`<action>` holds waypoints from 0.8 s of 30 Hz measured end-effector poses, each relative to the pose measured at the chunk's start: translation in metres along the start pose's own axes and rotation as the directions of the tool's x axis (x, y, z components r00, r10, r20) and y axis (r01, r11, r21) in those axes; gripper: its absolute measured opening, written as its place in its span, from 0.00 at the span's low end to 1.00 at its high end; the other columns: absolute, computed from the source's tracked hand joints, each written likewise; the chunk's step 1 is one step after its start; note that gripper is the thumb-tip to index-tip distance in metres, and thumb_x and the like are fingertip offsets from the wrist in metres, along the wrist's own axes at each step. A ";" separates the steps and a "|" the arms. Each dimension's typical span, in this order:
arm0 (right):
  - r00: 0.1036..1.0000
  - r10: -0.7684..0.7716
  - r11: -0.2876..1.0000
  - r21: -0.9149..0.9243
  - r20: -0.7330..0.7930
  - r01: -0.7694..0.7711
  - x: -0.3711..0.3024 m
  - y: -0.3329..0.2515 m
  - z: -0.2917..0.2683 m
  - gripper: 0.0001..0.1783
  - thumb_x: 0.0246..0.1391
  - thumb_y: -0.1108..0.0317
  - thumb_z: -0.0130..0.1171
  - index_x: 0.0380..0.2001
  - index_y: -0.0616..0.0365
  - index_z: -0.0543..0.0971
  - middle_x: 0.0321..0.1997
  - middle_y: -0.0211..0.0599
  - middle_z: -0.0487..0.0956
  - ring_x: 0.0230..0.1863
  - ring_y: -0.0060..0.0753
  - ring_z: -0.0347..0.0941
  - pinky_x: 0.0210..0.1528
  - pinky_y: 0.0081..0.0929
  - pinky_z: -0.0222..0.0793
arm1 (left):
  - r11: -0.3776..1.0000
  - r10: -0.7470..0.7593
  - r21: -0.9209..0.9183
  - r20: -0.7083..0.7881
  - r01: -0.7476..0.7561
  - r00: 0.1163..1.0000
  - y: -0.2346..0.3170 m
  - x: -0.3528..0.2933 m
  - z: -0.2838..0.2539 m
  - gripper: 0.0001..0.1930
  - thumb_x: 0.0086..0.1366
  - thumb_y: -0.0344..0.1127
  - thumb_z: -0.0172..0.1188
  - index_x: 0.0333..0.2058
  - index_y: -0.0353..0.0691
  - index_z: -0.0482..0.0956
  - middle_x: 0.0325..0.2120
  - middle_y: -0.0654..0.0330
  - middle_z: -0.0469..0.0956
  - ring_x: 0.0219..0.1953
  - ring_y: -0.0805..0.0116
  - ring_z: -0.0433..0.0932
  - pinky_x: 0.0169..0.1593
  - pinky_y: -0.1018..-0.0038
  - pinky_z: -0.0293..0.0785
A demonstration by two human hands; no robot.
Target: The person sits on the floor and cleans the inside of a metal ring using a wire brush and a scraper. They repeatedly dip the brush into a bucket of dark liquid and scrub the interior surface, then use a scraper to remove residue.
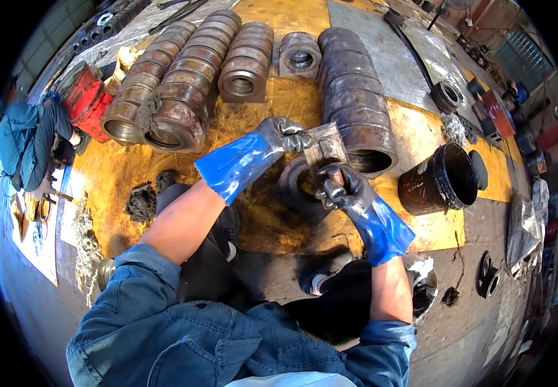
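Note:
Both my hands wear blue gauntlet gloves with dark, greasy fingers. My left hand (283, 137) is closed on the left edge of a squarish, worn grey-brown block (325, 146), held up in front of me. Close below the block, my right hand (343, 188) is closed round a small thing with a rounded brown end (335, 175); its kind is hidden by the fingers. Beneath my hands a thick, dark metal ring (292, 192) lies on the yellow, oil-stained sheet, partly covered by the block and my right hand.
Rows of rusty metal cylinders (351, 84) stretch away ahead. At right stands a tar-stained bucket (415, 187). A red bucket (90, 106) is at far left, near a seated person (30, 135). Dark rag clumps (141, 202) lie left of my legs; a pulley-like wheel (487, 276) lies at right.

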State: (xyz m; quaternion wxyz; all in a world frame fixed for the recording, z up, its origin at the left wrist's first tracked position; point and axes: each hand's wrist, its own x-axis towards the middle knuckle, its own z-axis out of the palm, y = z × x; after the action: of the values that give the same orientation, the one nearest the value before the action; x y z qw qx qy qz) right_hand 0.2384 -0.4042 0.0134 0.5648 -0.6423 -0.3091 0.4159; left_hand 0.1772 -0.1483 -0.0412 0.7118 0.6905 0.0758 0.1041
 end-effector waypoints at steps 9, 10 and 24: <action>0.989 0.003 0.993 -0.116 0.147 0.014 -0.002 0.009 -0.016 0.13 0.53 0.76 0.56 0.43 0.59 0.75 0.34 0.27 0.75 0.35 0.21 0.74 0.34 0.19 0.68 | 0.992 -0.112 0.062 0.090 0.107 0.990 0.009 -0.021 0.000 0.07 0.56 0.26 0.66 0.35 0.32 0.83 0.29 0.56 0.83 0.30 0.74 0.78 0.32 0.80 0.73; 0.982 -0.020 0.994 -0.099 0.187 0.039 -0.001 0.011 -0.018 0.14 0.51 0.78 0.55 0.43 0.59 0.75 0.34 0.27 0.75 0.35 0.21 0.73 0.34 0.19 0.68 | 0.985 -0.171 0.033 0.070 0.169 0.983 0.007 -0.020 0.001 0.07 0.56 0.26 0.65 0.34 0.31 0.83 0.29 0.55 0.82 0.28 0.74 0.78 0.30 0.80 0.72; 0.976 -0.083 0.688 -0.697 0.203 0.203 -0.013 0.001 -0.012 0.14 0.46 0.76 0.56 0.40 0.60 0.75 0.30 0.36 0.74 0.32 0.29 0.68 0.36 0.25 0.66 | 0.987 -0.162 0.013 0.143 0.161 0.976 -0.019 -0.023 0.008 0.02 0.55 0.21 0.64 0.28 0.33 0.84 0.22 0.62 0.81 0.24 0.80 0.75 0.28 0.80 0.70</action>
State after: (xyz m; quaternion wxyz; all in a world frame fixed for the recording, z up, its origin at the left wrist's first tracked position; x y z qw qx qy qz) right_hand 0.2435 -0.4211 0.0148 0.2768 -0.7501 -0.5381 0.2667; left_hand 0.1577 -0.1620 -0.0602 0.7211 0.6881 0.0804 -0.0039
